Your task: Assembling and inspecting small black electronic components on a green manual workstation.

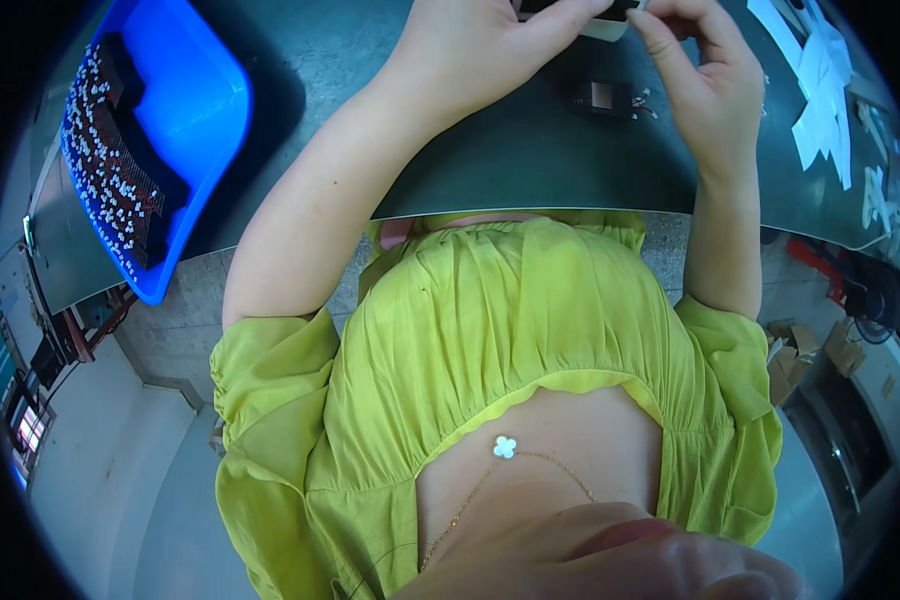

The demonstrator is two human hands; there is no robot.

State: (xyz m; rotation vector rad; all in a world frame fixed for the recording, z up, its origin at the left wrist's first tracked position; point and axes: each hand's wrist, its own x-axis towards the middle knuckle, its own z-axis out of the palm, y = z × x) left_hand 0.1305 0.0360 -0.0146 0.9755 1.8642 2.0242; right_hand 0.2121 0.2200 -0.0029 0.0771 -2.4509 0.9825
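Note:
At the top edge of the view is a small pale-rimmed box (604,30) with a dark inside, partly cut off. My left hand (490,50) holds it from the left, the thumb laid across its top; the other fingers are out of sight. My right hand (705,70) is closed in a pinch at the box's right corner, thumb and forefinger tips together. Whatever sits between those tips is too small to make out. On the dark green table just below lies a small black electronic module (608,97) with short wires and pale connectors at its right end.
A blue tray (195,95) stands on the left, holding rows of dark parts with many white connectors (110,150). White strips (820,85) lie at the right of the table (530,165). Beyond the right edge are cardboard boxes (792,355) on the floor.

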